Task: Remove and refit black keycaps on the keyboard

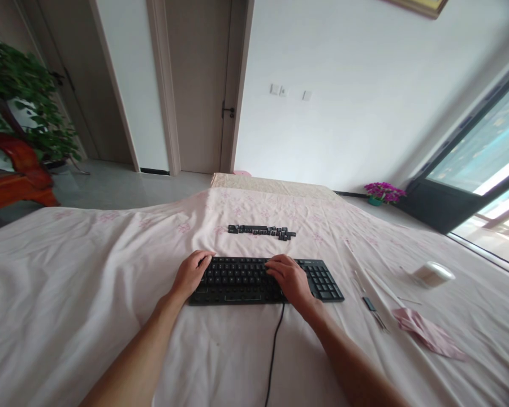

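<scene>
A black keyboard (246, 277) lies on a pale pink sheet (89, 265), its cable (275, 345) running toward me. My left hand (190, 272) rests on the keyboard's left end, fingers curled over the far edge. My right hand (292, 278) lies over the keys right of centre, fingers bent down onto them. Neither hand lifts anything. Beyond the keyboard, a row of loose black keycaps (261, 230) sits on the sheet.
To the right lie a small dark tool (369, 303), thin sticks (379, 285), a folded pink cloth (428, 334) and a white rounded object (432, 273). A potted plant (21, 96) and red wooden furniture (17, 175) stand at left; doors (199, 85) behind; a window (483, 164) at right.
</scene>
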A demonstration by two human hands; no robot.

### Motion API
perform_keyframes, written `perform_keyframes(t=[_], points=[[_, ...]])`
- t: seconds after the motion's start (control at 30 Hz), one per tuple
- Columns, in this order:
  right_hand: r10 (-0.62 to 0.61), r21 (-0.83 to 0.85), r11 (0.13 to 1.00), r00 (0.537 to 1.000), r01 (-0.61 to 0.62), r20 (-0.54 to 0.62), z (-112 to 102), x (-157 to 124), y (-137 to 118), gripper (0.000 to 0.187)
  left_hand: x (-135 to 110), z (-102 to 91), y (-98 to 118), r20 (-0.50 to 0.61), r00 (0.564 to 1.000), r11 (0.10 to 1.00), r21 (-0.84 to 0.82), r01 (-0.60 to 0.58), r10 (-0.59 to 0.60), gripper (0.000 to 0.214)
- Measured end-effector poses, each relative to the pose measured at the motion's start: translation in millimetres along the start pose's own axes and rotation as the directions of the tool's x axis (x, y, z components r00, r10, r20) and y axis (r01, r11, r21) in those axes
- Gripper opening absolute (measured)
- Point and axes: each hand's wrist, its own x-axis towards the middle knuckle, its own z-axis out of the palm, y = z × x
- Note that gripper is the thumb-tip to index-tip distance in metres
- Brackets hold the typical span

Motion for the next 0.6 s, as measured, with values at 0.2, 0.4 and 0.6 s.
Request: perform_keyframes(t=[0.2,0.4,0.6], points=[[-0.074,-0.093,0.993,0.997,0.073,-0.002,3,-23,-9,0.021,0,1.2,-1,-0.008,1.0,1.0,-0.005,-0.019,0.019,0.037],[-0.099,-0.16,0.982,0.994,0.104,0.04,8,-24,-7,0.023,1,1.3,-2,-0.005,1.0,1.0,0.001,-0.023,0.023,0.037],[-0.112,-0.191,0.974,0.992,0.122,0.059,7,-24,-7,0.023,1,0.2,0,-0.013,1.0,1.0,-0.007,-0.025,0.025,0.035]])
